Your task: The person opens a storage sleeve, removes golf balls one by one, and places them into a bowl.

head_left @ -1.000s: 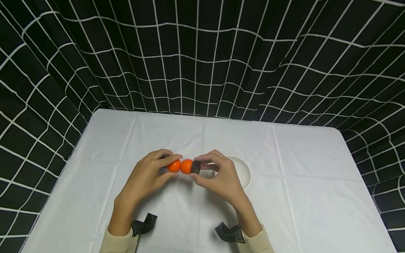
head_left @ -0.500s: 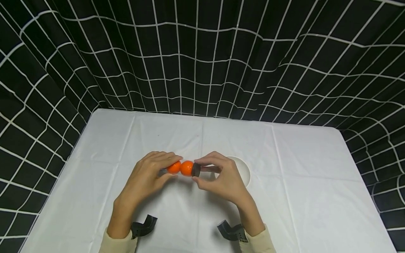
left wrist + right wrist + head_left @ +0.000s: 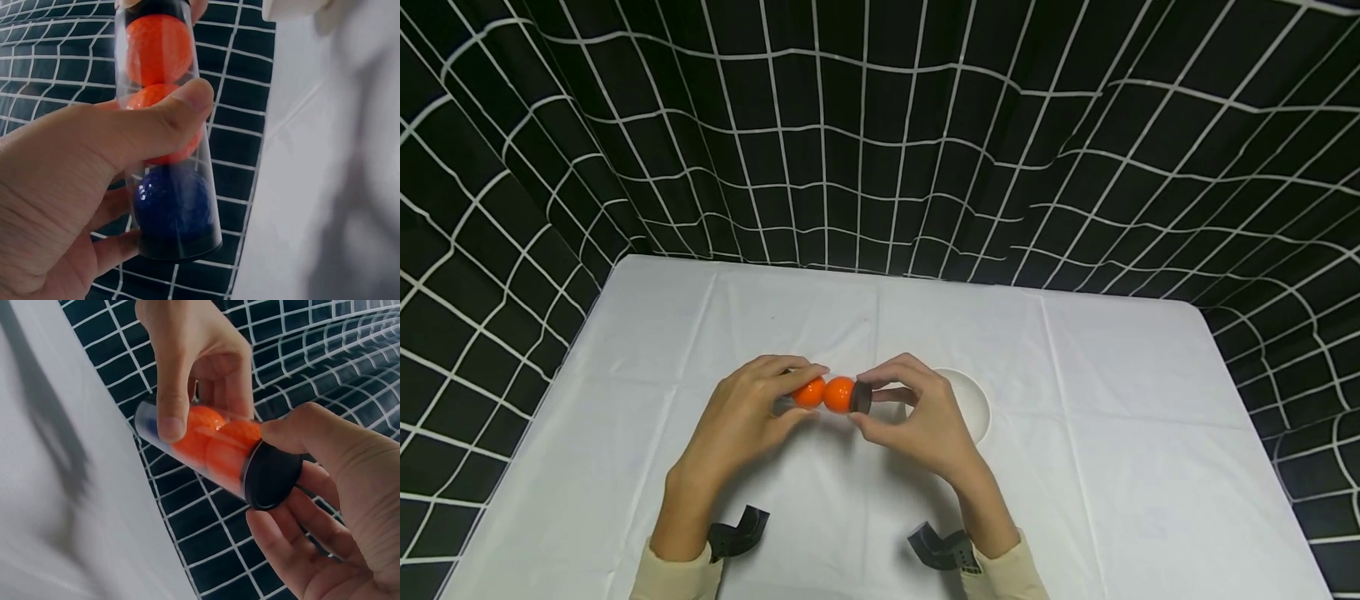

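Note:
My left hand [image 3: 741, 421] grips a clear tube [image 3: 209, 215] round its middle and holds it above the table. Inside sit two orange balls [image 3: 839, 394] and a dark blue ball [image 3: 174, 203], which look like golf balls. In the left wrist view the blue ball lies at the end away from the right hand, beside a black end piece [image 3: 178, 247]. The fingers and thumb of my right hand [image 3: 928, 421] pinch the black cap [image 3: 861, 398] at the other end. That cap sits on the tube. In the head view, the left hand hides the blue ball.
A white round bowl [image 3: 973, 404] stands on the table just behind the right hand, partly covered by it. White cloth covers the table [image 3: 1135, 467]. Black curtains [image 3: 850, 150] with a white grid rise at the back and sides. Black mounts [image 3: 741, 533] sit at both wrists.
Both hands keep the same hold on the tube and its cap. Only a slight shift of the whole head view shows.

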Action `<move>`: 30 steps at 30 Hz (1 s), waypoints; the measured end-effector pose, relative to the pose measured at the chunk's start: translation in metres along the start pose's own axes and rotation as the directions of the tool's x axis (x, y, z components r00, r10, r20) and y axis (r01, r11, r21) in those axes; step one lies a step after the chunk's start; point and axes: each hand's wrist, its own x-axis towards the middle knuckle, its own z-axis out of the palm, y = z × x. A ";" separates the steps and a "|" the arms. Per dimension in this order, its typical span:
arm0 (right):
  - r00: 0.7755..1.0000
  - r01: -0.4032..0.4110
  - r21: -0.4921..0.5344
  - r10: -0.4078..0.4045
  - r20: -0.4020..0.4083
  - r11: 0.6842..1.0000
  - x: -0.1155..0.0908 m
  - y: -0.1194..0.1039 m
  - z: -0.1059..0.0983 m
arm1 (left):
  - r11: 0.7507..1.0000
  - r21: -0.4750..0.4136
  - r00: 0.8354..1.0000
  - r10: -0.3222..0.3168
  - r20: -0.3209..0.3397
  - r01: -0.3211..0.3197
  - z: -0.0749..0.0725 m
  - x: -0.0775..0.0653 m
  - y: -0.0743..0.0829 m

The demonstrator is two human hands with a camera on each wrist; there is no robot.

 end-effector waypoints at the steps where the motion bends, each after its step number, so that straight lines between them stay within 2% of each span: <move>1: 1.000 -0.003 -0.004 0.003 -0.003 1.000 0.000 0.000 0.000 | 1.000 0.008 1.000 -0.003 -0.001 0.003 0.000 0.000 0.000; 11: 1.000 -0.009 -0.018 0.008 -0.023 1.000 0.000 -0.001 0.004 | 0.998 0.037 0.999 -0.045 0.015 0.044 0.000 -0.001 0.000; 17: 1.000 0.012 -0.015 -0.011 0.012 1.000 0.000 0.000 0.005 | 0.998 0.046 0.998 -0.050 0.038 0.048 -0.002 -0.001 0.001; 24: 0.998 0.032 -0.008 -0.032 0.048 0.999 -0.003 0.001 0.002 | 0.999 0.042 0.998 -0.027 0.052 0.024 0.000 -0.002 0.000; 30: 0.997 0.034 0.024 -0.035 0.069 0.999 -0.001 0.003 0.001 | 0.998 0.033 0.998 -0.048 0.035 0.047 -0.001 -0.003 -0.003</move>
